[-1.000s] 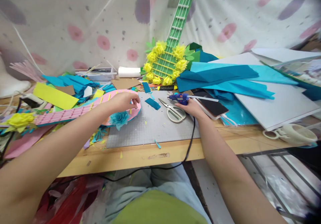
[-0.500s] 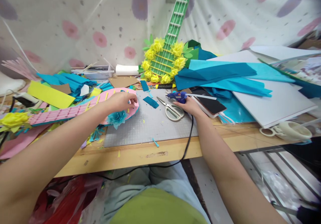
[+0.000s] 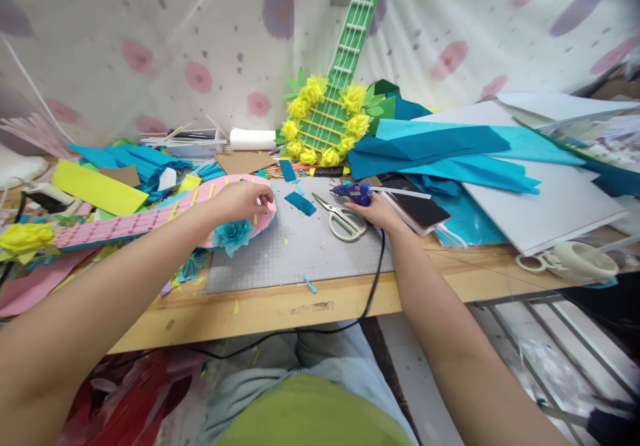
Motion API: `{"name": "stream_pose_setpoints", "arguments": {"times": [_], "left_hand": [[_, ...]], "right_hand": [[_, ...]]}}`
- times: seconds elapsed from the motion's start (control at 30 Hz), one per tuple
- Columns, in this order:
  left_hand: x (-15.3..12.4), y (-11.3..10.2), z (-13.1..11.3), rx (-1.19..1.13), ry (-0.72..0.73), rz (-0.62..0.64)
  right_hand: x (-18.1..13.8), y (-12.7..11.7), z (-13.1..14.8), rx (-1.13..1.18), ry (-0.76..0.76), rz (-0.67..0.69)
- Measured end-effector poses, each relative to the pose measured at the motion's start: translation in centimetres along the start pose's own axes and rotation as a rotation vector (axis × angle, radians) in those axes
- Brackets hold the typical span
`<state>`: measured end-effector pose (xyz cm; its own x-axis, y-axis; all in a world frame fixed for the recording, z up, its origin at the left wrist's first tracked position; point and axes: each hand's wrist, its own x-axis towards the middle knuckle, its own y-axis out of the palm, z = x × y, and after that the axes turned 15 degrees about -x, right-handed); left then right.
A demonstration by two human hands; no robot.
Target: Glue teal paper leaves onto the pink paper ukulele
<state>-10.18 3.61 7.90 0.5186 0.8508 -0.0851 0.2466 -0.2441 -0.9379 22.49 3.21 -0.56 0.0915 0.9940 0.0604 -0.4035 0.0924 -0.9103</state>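
Observation:
My left hand (image 3: 245, 201) rests over the body of a pink paper guitar (image 3: 143, 221). Its fingers are curled in and press down near the guitar's right end; whatever they pinch is hidden. A teal paper flower (image 3: 233, 235) sits on the guitar just below that hand. My right hand (image 3: 379, 212) is wrapped round the handle of a blue glue gun (image 3: 359, 193), its nozzle pointing left and a white glue stick out the back. Scissors (image 3: 345, 223) with pale handles lie beneath and beside the gun on the grey cutting mat (image 3: 285, 253).
A green paper guitar (image 3: 325, 126) with yellow flowers leans on the curtain behind. Teal paper (image 3: 430, 149), a phone (image 3: 417, 203) and a white mug (image 3: 583, 261) are to the right. Paper scraps crowd the left. The gun's black cord (image 3: 377, 276) drops over the table edge.
Almost nothing differs. Both hands keep their places and holds; the view has only shifted very slightly.

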Motion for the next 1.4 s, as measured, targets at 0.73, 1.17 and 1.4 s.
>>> {"name": "stream_pose_setpoints", "arguments": {"times": [0.73,1.17,1.4], "left_hand": [[0.0,-0.4,-0.4,-0.049,-0.024,-0.022],[-0.7,-2.6,0.0,-0.677,-0.186,-0.612],[-1.7,-4.8,1.9,-0.968,-0.239,-1.035]], "right_hand": [[-0.2,-0.2,0.2,-0.029,-0.012,-0.010],[-0.4,-0.7,0.3,-0.090,-0.044,0.022],[-2.5,-2.9,-0.6,-0.278,-0.089,-0.058]]}}
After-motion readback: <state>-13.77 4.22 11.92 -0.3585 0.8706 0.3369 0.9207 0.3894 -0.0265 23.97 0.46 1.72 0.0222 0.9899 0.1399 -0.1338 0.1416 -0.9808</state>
